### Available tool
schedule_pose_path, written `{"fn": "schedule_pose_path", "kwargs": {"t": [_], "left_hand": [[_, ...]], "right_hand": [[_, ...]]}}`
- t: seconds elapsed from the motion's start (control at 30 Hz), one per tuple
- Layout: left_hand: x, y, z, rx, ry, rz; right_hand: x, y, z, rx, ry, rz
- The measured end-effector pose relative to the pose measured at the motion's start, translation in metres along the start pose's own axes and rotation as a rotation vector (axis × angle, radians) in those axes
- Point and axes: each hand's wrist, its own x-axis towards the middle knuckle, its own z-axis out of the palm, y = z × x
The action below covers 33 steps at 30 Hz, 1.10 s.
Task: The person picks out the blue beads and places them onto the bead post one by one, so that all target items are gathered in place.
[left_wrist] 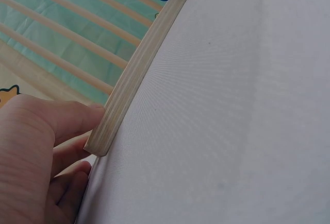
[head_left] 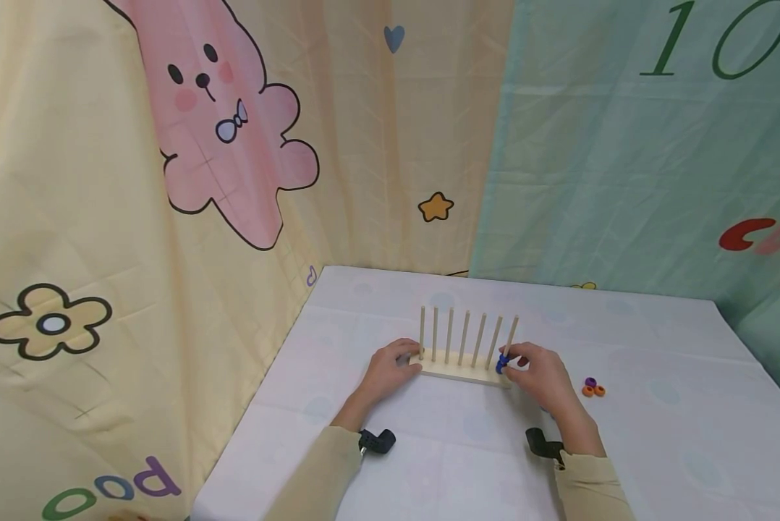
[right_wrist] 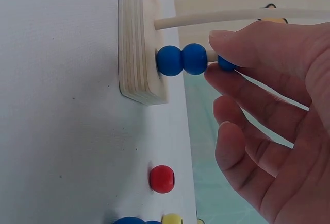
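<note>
A pale wooden base with a row of upright pegs stands on the white-covered table. My left hand grips its left end, thumb along the front edge. At the opposite end, my right hand pinches a blue bead between thumb and index finger. That bead is around the rightmost peg, slightly apart from two more blue beads stacked at the peg's foot. The remaining pegs carry no beads. The right hand's other fingers are loosely bent.
To the right of the right hand lie a purple bead and two orange beads. The right wrist view shows a loose red bead, a yellow bead and blue beads. Printed curtains hang behind the table.
</note>
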Motion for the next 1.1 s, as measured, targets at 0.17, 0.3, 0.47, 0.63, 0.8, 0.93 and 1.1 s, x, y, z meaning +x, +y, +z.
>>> {"fn": "schedule_pose_path", "kwargs": {"t": [0.17, 0.3, 0.47, 0.63, 0.8, 0.93, 1.1], "left_hand": [[-0.002, -0.001, -0.001, 0.004, -0.002, 0.0], [-0.003, -0.001, -0.001, -0.001, -0.004, -0.004], [-0.005, -0.002, -0.001, -0.001, -0.004, -0.008], [-0.007, -0.004, -0.001, 0.007, -0.003, -0.006], [-0.007, -0.003, -0.001, 0.007, -0.002, -0.006], [-0.005, -0.002, -0.001, 0.002, -0.007, 0.011], [-0.001, -0.001, -0.001, 0.012, -0.007, 0.027]], "right_hand": [[-0.001, 0.001, 0.003, 0.0, -0.018, 0.013], [-0.003, 0.001, 0.004, 0.005, -0.024, 0.015], [-0.004, 0.001, 0.007, 0.011, -0.028, 0.017], [-0.005, 0.001, 0.008, 0.01, -0.035, 0.015], [-0.005, 0.003, 0.007, -0.003, -0.036, -0.007], [-0.004, 0.004, 0.003, -0.007, -0.037, -0.004], [-0.003, 0.004, -0.004, -0.027, -0.015, -0.036]]}}
